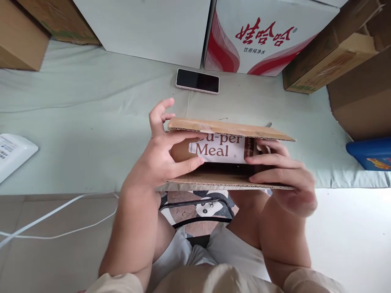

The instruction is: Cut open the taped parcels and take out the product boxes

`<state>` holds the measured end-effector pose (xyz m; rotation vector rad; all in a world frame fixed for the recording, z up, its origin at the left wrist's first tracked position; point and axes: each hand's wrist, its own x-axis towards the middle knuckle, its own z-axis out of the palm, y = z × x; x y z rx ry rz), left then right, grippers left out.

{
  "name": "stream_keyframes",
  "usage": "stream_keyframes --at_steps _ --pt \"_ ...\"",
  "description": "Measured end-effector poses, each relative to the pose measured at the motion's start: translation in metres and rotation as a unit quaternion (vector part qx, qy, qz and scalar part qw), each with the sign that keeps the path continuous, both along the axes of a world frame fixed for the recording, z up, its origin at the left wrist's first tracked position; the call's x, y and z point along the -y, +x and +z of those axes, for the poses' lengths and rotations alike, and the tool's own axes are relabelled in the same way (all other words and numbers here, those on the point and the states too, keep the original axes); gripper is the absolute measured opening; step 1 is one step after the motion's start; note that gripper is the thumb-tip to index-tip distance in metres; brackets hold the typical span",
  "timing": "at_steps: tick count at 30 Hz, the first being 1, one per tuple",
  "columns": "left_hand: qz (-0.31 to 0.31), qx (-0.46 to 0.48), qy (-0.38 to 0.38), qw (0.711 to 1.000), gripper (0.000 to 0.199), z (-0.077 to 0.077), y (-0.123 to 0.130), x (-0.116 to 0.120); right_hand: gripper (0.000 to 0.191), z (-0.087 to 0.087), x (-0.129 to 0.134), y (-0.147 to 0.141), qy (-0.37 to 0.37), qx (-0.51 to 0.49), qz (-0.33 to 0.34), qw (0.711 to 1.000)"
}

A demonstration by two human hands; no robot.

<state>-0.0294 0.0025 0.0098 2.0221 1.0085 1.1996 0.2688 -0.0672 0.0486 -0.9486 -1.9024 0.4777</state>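
Hands [155,156] [287,173] at carton edges [235,128], narrow gap [227,167] beside package [220,149]

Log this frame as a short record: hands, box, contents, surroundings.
left hand: fingers in box opening, at pack's left end
right hand: fingers in box opening, at pack's right end
cardboard box: open toward camera, between hands
pack: inside box, "Meal" legible
phone: beyond box, screen dark
red-and-white carton: behind phone, to the right
blue object: far right, partly out of frame
pack grip: cannot tell
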Motion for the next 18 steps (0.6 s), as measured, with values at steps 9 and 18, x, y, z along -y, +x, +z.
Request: stream_keyframes --at_steps 9,18 --pt "-0.026 0.016 -0.014 0.999 0.051 0.005 -0.015 0.004 0.072 0.01 0.012 0.007 0.054 0.124 -0.036 0.99" --pt "-0.116 0.185 -0.064 0.974 0.058 -0.003 -0.028 -0.018 0.046 0.005 0.016 0.023 0.093 0.015 -0.238 0.967"
